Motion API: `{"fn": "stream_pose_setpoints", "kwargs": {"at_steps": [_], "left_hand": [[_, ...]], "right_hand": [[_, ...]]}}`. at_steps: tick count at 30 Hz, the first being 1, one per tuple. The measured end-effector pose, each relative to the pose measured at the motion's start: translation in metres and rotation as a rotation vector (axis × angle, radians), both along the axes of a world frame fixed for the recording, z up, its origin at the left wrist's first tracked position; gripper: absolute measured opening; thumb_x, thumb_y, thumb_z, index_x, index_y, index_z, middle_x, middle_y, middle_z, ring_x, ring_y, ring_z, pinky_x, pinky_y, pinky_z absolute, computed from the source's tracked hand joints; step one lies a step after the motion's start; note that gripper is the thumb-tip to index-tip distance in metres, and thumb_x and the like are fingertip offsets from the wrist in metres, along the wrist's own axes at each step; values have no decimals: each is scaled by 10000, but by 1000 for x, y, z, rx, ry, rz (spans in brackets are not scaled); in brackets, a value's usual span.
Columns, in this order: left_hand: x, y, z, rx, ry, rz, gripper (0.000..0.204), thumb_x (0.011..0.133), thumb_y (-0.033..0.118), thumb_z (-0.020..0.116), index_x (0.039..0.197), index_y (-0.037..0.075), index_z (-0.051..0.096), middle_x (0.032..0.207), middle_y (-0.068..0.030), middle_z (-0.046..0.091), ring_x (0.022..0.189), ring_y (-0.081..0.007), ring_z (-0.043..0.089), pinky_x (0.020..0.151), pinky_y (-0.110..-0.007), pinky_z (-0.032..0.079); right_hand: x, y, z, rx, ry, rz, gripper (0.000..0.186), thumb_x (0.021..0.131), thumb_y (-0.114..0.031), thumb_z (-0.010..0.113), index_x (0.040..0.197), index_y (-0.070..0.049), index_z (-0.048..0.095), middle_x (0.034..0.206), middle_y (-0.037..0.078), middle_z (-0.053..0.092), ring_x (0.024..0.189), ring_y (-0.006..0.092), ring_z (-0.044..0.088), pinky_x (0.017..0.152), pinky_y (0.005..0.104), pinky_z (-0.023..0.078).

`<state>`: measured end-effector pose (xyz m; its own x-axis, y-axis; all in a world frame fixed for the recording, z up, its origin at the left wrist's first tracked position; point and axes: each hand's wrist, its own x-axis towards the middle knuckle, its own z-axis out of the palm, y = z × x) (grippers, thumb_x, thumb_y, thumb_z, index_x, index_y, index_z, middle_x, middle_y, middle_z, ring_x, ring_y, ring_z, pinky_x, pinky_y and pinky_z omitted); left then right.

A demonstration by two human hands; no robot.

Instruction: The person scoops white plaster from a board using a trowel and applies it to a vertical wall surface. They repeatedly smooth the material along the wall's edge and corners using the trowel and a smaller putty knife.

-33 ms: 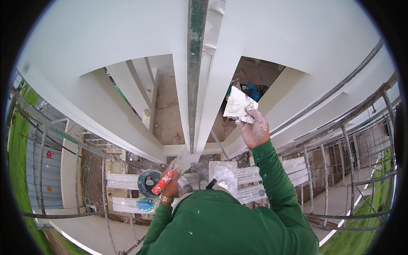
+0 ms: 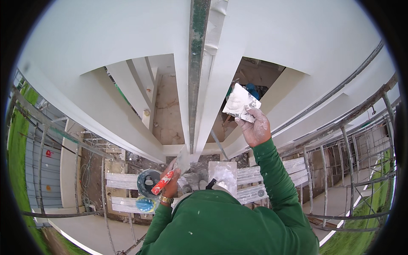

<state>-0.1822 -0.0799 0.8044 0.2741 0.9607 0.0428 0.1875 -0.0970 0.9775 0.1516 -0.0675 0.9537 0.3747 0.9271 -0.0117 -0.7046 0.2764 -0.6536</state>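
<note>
My right hand (image 2: 256, 131), dusted with white, is raised out in front on the right. Its fingers and thumb pinch the near edge of a flat, squarish putty-coated plate (image 2: 240, 101), white with dark grey smudges; its exact kind is unclear. Lower and left of the middle, my left hand (image 2: 171, 185) is closed round the red-and-white handle of a trowel (image 2: 163, 182). The thin pale trowel blade points away, toward the foot of the white column (image 2: 211, 80). A long grey-green metal strip (image 2: 197, 85) runs along that column.
Below me, whitish planks (image 2: 272, 180) bear a white-smeared board (image 2: 222, 175). A dark bucket (image 2: 144, 187) and a blue-and-yellow bundle (image 2: 145, 205) stand left of my left hand. Scaffold rails (image 2: 348, 163) curve round both sides. White walls with openings stand ahead.
My right hand has shifted very slightly right, and the plate in it has turned a little. My left hand and the trowel look the same.
</note>
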Motion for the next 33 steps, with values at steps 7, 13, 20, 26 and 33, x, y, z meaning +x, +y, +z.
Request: {"fn": "stream_pose_setpoints", "kwargs": {"at_steps": [7,13,20,26,33], "left_hand": [[-12,-9,-9,-23,-41,14,509,927,363,615,1274,-8,583,1146,-183,670,1035,-227,635,899,-363,488],[-17,-15,-27,-78,-173,6,506,931,347,619,1292,-3,572,1173,-167,659,1054,-224,624,902,-364,486],[-22,-20,-41,-74,-178,7,523,934,372,610,1288,-12,572,1167,-172,659,1056,-229,625,904,-366,483],[-43,-17,-35,-147,-139,-56,488,932,322,628,1304,11,573,1134,-125,678,1024,-182,621,905,-325,486],[-44,-12,-31,-228,-256,-224,507,962,356,589,1377,74,520,1157,-134,676,994,-177,636,906,-335,496]], "right_hand": [[13,40,59,506,-2043,-606,419,776,23,578,1183,-71,611,1257,117,587,1125,317,564,933,511,458],[28,81,92,832,-2928,-471,324,802,-214,630,1106,-111,677,1345,51,552,1192,266,521,980,513,428],[32,124,96,914,-3147,-419,221,831,-232,608,972,-105,720,1364,57,514,1233,256,458,1025,520,412],[35,145,99,1124,-3093,-354,237,784,-185,612,976,-86,710,1405,76,489,1236,256,484,1057,538,381],[36,140,89,788,-3307,-316,331,873,-188,537,1173,-90,637,1464,71,436,1279,256,447,1125,538,294]]}}
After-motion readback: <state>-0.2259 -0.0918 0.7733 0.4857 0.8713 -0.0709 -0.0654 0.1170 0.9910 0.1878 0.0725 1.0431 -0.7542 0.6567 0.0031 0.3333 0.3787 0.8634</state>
